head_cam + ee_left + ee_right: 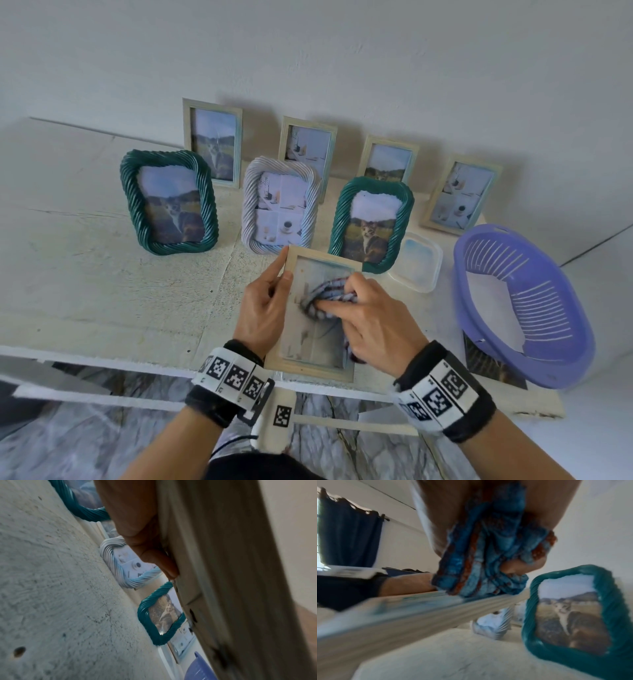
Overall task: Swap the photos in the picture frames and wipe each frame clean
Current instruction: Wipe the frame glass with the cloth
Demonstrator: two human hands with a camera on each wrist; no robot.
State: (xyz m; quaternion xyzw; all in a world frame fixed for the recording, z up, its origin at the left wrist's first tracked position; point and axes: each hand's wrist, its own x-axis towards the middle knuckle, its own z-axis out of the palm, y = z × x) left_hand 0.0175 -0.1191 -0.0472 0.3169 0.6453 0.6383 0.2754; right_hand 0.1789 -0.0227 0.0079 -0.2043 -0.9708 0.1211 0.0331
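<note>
The right hand [370, 318] has its grip bunched round a striped cloth [329, 291], rubbing the glass of the pale wooden frame [308, 368] that the left hand [263, 308] holds by its edge; seven frames beyond the grips, perhaps still unwiped, stand on the worktop [102, 274]

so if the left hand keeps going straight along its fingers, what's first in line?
Probably the white rope-twist picture frame: the left hand, gripping the pale wooden frame, points up-table towards it. Depth is unclear.
</note>
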